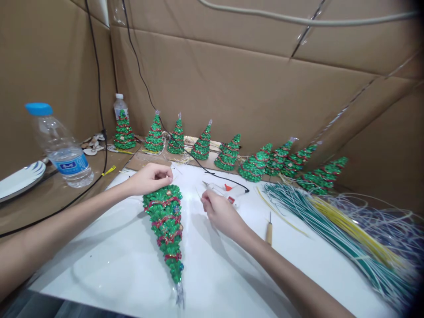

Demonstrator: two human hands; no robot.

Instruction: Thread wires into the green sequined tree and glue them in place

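A small green tinsel Christmas tree (165, 225) with red garland and baubles lies on its side on the white table, its clear tip toward me. At its wide base, my left hand (153, 179) is closed, thumb and fingers pinched together; whatever they grip is too small to make out. To the right of the tree, my right hand (221, 211) is closed with a thin pale strand (198, 191) sticking out of its fingertips. Just beyond that hand lies a white glue gun (213, 189) with a red trigger. A wooden-handled awl (269, 232) rests farther right.
Several finished-looking trees (200, 143) line the back by the cardboard wall (212, 84). Bundles of green-and-white strands (331, 234) and yellow strands (351, 225) fill the right. A water bottle (68, 154), a plate (21, 180) and a black cable (99, 88) are left.
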